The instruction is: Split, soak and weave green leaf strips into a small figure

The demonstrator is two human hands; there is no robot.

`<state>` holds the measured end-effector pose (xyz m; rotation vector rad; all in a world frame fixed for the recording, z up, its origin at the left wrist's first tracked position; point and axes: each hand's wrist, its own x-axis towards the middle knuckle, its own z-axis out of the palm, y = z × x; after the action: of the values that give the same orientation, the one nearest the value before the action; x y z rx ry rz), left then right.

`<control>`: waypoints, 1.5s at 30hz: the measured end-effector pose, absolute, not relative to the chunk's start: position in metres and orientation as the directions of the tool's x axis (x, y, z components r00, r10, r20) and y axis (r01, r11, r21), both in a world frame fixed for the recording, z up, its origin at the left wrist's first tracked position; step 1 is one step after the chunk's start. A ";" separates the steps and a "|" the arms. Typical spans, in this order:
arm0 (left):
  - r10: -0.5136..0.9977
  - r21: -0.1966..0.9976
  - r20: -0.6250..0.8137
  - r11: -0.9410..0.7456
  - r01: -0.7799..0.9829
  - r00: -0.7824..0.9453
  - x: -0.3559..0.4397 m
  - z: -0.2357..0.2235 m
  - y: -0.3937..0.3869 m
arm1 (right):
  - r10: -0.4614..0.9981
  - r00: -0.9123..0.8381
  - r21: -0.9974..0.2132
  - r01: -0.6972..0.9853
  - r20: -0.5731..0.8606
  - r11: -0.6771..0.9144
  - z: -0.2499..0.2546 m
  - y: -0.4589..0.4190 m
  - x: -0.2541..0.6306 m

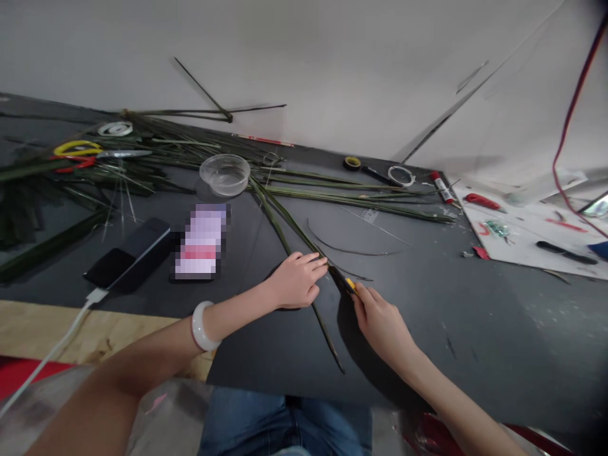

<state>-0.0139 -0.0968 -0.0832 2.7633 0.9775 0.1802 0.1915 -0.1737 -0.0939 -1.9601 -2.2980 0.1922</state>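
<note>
My left hand [297,280] lies over a long narrow green leaf strip [301,229], its fingers stretched out and fingertips pressing the strip to the dark table. The thumb is apart from the fingers. A second leaf strip [327,335] passes under this hand and runs toward the front edge. In my right hand [382,320] is a utility knife [350,285] with a yellow part and a dark front, my fingers closed round it. The knife's dark end lies along the leaf strip, just right of my left fingertips. Its tip is too small to make out.
A clear plastic bowl [225,175], a phone [202,244] and a power bank [130,253] with a white cable stand left. Scissors [102,154] lie on piled leaves [156,142]. Black tape [352,163] and a glue stick [441,188] lie at the back right, near a white board [522,253].
</note>
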 end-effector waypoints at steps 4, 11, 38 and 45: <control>0.630 0.231 0.051 -0.762 0.605 0.775 -0.014 -0.083 -0.097 | 0.988 -0.156 -0.138 0.978 -0.001 0.155 -0.093 -0.176 0.190; 0.631 0.225 0.058 -0.764 0.605 0.774 -0.014 -0.085 -0.096 | 0.989 -0.147 -0.094 0.985 0.001 0.146 -0.093 -0.178 0.189; 0.635 0.219 0.041 -0.759 0.614 0.771 -0.015 -0.083 -0.096 | 0.987 -0.157 0.041 0.987 0.029 0.156 -0.095 -0.184 0.190; 0.635 0.216 0.039 -0.759 0.614 0.772 -0.014 -0.082 -0.095 | 0.981 -0.182 0.030 0.983 0.063 0.180 -0.098 -0.187 0.196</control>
<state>-0.0142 -0.0955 -0.0820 2.7748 0.9883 0.1633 0.1964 -0.1870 -0.0977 -1.9905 -2.3910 -0.0992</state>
